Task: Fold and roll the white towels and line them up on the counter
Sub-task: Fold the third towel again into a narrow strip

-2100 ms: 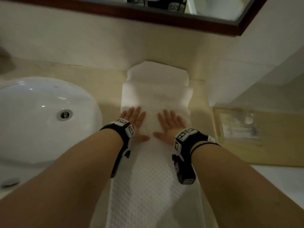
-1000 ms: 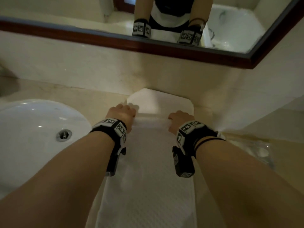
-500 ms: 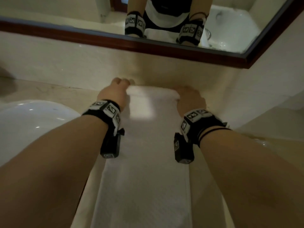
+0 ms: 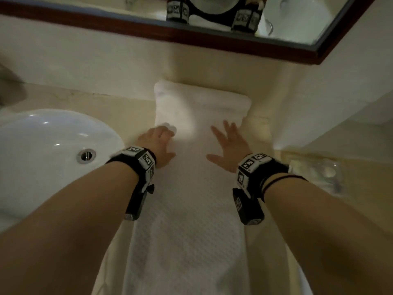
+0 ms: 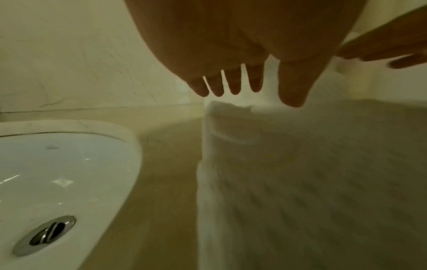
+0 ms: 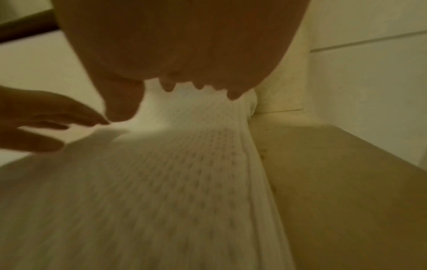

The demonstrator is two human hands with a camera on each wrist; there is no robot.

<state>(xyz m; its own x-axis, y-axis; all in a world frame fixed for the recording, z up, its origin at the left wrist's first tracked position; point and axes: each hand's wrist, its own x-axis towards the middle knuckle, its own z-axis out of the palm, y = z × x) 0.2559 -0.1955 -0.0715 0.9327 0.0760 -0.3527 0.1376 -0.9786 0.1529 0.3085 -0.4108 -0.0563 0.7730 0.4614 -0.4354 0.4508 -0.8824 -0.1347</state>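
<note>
A long white waffle-weave towel [image 4: 187, 209] lies as a narrow strip on the beige counter [image 4: 131, 107], running from the back wall towards me and over the front edge. Its far end [image 4: 202, 99] sits as a thick fold against the wall. My left hand [image 4: 158, 141] is over the strip's left edge and my right hand [image 4: 228, 143] over its right side, both just short of that fold. In the left wrist view the fingers [image 5: 233, 82] are straight above the towel [image 5: 300, 173]. In the right wrist view the fingers [image 6: 198, 85] spread over the towel [image 6: 161, 182]. Neither hand holds anything.
A white sink [image 4: 42, 156] with a metal drain [image 4: 86, 156] lies close to the towel's left edge. A dark-framed mirror [image 4: 191, 37] hangs above the back wall. A wall block [image 4: 319, 116] and a clear tray [image 4: 314, 171] stand to the right.
Half a second ago both hands gripped the towel's far end at the wall. They have let go and drawn back towards me with fingers spread; the end now lies folded there.
</note>
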